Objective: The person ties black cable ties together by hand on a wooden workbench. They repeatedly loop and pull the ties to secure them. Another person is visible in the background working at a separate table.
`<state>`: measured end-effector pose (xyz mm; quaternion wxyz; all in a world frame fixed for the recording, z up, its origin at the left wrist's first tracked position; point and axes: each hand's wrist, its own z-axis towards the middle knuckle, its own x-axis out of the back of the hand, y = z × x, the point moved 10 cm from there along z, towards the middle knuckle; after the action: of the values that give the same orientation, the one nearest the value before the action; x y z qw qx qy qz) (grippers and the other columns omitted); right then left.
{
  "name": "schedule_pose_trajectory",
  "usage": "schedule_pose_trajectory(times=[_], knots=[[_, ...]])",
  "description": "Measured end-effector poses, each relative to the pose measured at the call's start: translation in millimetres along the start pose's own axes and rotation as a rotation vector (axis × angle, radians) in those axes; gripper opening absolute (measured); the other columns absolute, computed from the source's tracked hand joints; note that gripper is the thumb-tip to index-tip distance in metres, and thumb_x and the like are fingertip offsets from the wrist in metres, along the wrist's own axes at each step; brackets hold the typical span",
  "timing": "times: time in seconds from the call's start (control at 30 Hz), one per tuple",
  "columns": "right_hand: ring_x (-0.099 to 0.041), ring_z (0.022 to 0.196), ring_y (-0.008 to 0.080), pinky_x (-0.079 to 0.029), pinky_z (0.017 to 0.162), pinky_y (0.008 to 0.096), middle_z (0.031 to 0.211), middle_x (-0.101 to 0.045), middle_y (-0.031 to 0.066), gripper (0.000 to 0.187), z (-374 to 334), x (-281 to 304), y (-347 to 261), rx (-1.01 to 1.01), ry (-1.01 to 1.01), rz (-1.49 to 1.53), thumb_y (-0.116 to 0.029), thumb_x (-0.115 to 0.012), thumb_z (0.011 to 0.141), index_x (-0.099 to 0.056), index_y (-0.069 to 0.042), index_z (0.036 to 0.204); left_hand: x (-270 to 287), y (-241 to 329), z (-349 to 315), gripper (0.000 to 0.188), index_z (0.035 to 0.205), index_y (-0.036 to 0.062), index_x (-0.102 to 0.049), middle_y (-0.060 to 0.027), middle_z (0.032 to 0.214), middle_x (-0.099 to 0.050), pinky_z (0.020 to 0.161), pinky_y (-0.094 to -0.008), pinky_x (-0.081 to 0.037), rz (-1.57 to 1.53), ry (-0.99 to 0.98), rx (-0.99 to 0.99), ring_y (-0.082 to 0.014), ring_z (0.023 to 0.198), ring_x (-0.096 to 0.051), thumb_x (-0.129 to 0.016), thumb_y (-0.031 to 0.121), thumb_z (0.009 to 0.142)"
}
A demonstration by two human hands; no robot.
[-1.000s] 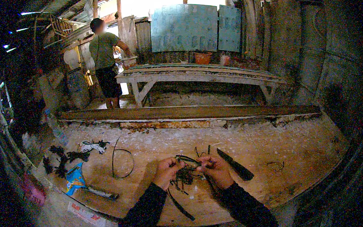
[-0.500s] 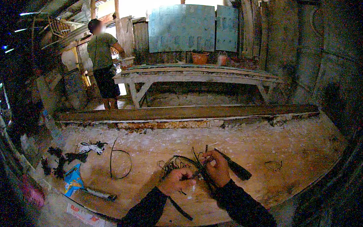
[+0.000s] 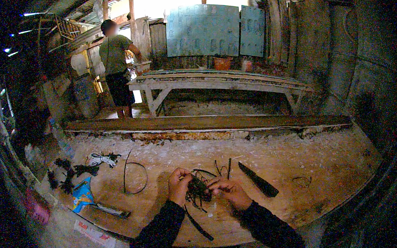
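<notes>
A tangled bundle of dark cord-like strands [image 3: 198,189] is between my hands above the wooden tabletop. My left hand [image 3: 180,185] is closed, its fingertips gripping the bundle's left side. My right hand [image 3: 231,193] pinches at the right side, its fingers bent toward the strands; the exact grip is hard to make out. Below the bundle lies a dark flat strip [image 3: 198,223]. Thin dark strands [image 3: 223,168] stand out just beyond my right hand. To its right rests a dark, tapered, blade-like piece [image 3: 259,180].
On the left lie a loop of dark cord [image 3: 145,173], a white-and-black cord bundle [image 3: 104,159], dark clumps [image 3: 64,176], a blue packet [image 3: 82,195] and a narrow pale piece [image 3: 111,210]. A raised board [image 3: 198,124] crosses the far edge. Beyond, a person [image 3: 116,61] stands beside a bench [image 3: 218,83].
The strand bundle has come up between my hands. My left hand has shifted up and left; my right hand has lowered, leaving the strip it was holding. The view has swung slightly.
</notes>
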<state>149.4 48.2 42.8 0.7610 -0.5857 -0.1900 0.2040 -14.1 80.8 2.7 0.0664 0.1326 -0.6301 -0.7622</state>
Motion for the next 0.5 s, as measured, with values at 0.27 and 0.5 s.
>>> schedule_pose_trajectory(times=[0.27, 0.5], knots=[[-0.049, 0.097, 0.0182, -0.035, 0.087, 0.0306, 0.098, -0.055, 0.0074, 0.016, -1.2, -17.8, -3.0, 0.034, -0.161, 0.102, -0.016, -0.06, 0.075, -0.06, -0.003, 0.083, -14.0, -7.0, -0.5, 0.008, 0.074, 0.006, -0.051, -0.0013, 0.072, -0.054, 0.055, -0.0206, -0.04, -0.217, -0.131, 0.035, -0.009, 0.062, -0.05, -0.052, -0.001, 0.07], [-0.053, 0.077, 0.0133, -0.04, 0.076, 0.0262, 0.077, -0.057, 0.0018, 0.009, -4.8, 6.9, 12.7, -0.102, 0.053, 0.237, -0.001, -0.063, 0.066, -0.056, -0.005, 0.069, -34.9, -14.3, -5.5, 0.009, 0.078, 0.0028, -0.054, -0.0028, 0.075, -0.057, 0.06, -0.0226, -0.043, -0.103, -0.31, 0.097, -0.0117, 0.069, -0.053, -0.06, 0.005, 0.071]])
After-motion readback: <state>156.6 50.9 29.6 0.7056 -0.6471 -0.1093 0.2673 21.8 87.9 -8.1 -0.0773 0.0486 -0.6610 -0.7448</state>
